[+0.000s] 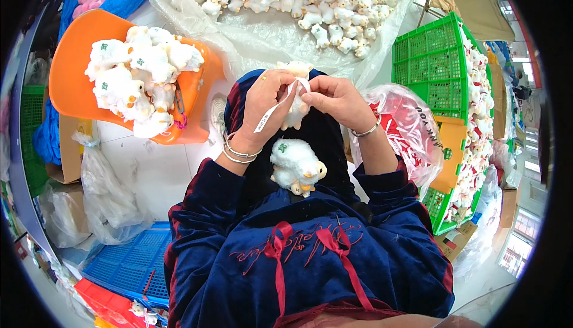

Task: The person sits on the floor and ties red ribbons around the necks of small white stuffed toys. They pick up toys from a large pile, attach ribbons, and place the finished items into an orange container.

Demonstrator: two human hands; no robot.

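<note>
Above my knees, a small white plush sheep (295, 115) is between my two hands, its body hanging down below the fingers. A white printed ribbon (270, 116) loops at the toy's upper part, and one loose end slants down across my left hand (262, 102). That hand is closed at the toy's left side, with the ribbon in its fingers. From the other side, my right hand (339, 99) pinches the ribbon loop between thumb and forefinger. A second plush sheep (292, 162), with a green mark on its back, lies on my lap.
At the left, an orange chair (77, 71) bears a heap of plush sheep (134, 77). Many more white toys (334, 6) lie on plastic sheeting (250, 36) ahead. Green crates (421, 59) of toys and a filled plastic bag (406, 131) stand at right; a blue crate (128, 262) sits lower left.
</note>
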